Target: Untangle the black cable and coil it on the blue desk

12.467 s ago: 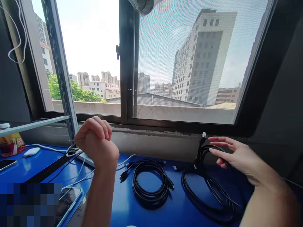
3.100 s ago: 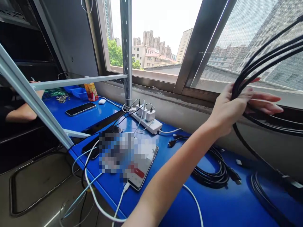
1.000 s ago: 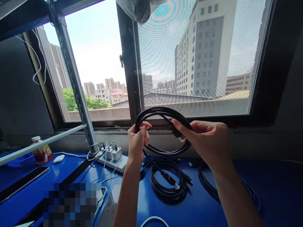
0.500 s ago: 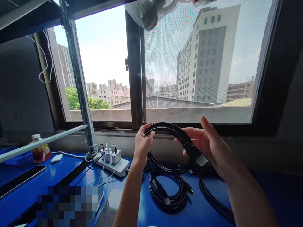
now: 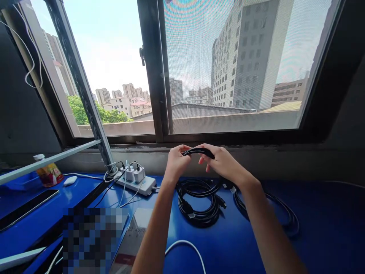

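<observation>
My left hand [image 5: 179, 160] and my right hand [image 5: 218, 159] both grip the top of a coiled black cable [image 5: 199, 150], held up in front of the window sill. The left fingers pinch the bundle on one side; the right fingers wrap over it on the other, partly hiding it. Below hangs the lower part of the loop, which overlaps a second black coil [image 5: 199, 222] lying on the blue table [image 5: 228, 247]. That coil has visible black plugs and a white tag. Another black coil [image 5: 293, 219] lies to the right, partly behind my right forearm.
A white power strip [image 5: 139, 184] with several chargers stands left of my hands. Farther left are a bottle [image 5: 48, 171], a white mouse-like object [image 5: 70, 180] and a dark phone [image 5: 28, 209]. A grey box [image 5: 139, 220] and a white cable [image 5: 189, 242] lie near the front.
My right hand has gone from open beside the coil to closed over its top. The coil has tilted flatter, and the view has shifted downward.
</observation>
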Action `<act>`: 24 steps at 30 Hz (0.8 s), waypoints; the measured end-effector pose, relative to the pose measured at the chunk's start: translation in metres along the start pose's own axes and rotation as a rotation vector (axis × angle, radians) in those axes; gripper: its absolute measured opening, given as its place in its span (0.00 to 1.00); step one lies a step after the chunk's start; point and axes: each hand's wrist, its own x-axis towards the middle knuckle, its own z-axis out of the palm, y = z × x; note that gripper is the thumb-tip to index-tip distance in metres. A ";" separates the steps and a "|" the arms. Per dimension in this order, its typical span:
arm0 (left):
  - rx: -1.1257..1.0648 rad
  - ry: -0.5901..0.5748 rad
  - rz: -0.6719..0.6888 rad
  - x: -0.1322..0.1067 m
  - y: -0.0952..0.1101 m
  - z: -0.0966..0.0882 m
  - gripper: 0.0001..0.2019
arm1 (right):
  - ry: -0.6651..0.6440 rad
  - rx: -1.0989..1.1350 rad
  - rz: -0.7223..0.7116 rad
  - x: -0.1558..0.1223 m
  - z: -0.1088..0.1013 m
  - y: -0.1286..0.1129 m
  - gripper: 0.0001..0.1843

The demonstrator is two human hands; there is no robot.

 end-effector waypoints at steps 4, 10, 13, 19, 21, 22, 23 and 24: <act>0.134 -0.283 -0.243 0.009 -0.025 0.004 0.10 | -0.109 0.170 0.226 0.004 -0.002 0.017 0.21; 0.347 -0.478 -0.480 0.016 -0.075 0.012 0.06 | -0.295 0.172 0.412 0.009 0.027 0.053 0.15; 0.474 -0.436 -0.486 0.017 -0.090 0.016 0.06 | -0.351 0.112 0.435 0.011 0.046 0.069 0.12; 0.628 -0.333 -0.376 0.023 -0.096 0.016 0.06 | -0.406 -0.152 0.422 0.017 0.058 0.085 0.07; 0.663 -0.313 -0.341 0.024 -0.093 0.014 0.07 | -0.427 -0.228 0.419 0.018 0.056 0.083 0.09; 0.676 -0.309 -0.330 0.024 -0.092 0.013 0.06 | -0.441 -0.260 0.421 0.018 0.054 0.081 0.10; 0.685 -0.309 -0.323 0.024 -0.091 0.013 0.06 | -0.454 -0.289 0.425 0.018 0.053 0.079 0.10; 0.691 -0.309 -0.318 0.024 -0.090 0.012 0.05 | -0.467 -0.317 0.430 0.018 0.052 0.078 0.11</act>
